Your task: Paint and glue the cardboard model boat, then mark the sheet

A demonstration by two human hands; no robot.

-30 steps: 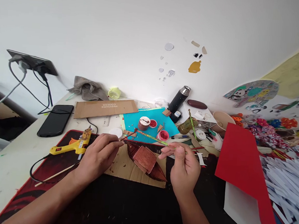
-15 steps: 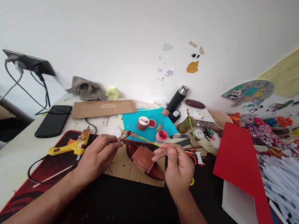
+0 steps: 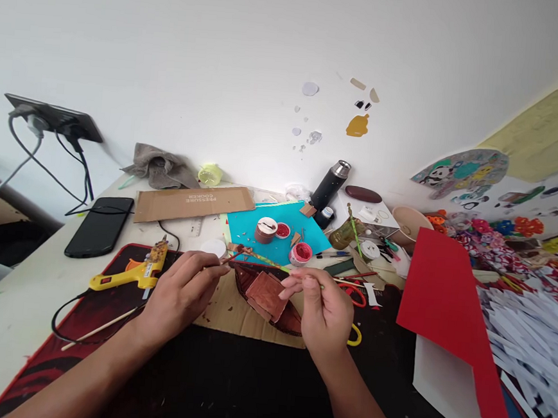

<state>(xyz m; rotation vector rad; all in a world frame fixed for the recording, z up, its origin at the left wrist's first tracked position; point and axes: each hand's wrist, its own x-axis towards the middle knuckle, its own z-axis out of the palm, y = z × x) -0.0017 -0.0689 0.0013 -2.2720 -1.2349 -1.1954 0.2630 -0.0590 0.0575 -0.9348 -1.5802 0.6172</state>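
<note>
My right hand (image 3: 325, 312) is closed around the green handle of a paintbrush (image 3: 266, 260), its bristle end pointing left. Pinched in my left hand (image 3: 184, 292) is a thin reddish-brown stick (image 3: 231, 257); the brush tip meets its far end. Between and below the hands lies a brown-painted, boat-shaped cardboard piece (image 3: 268, 295) with a square top, resting on a cardboard sheet (image 3: 231, 324). Behind it, a jar of brown paint (image 3: 265, 232), a jar of red paint (image 3: 300, 254) and a red-filled lid (image 3: 283, 230) stand on blue paper (image 3: 244, 218).
A yellow glue gun (image 3: 129, 276) and a wooden stick (image 3: 100, 330) lie left, beside a black phone (image 3: 100, 227). A black flask (image 3: 330, 184) leans against the wall. Yellow-and-red scissors (image 3: 356, 335) lie partly behind my right hand; a red folded card (image 3: 439, 292) stands farther right.
My right hand has shifted slightly left with the paintbrush, showing more of the scissors' yellow handle. My left hand has stayed about where it was.
</note>
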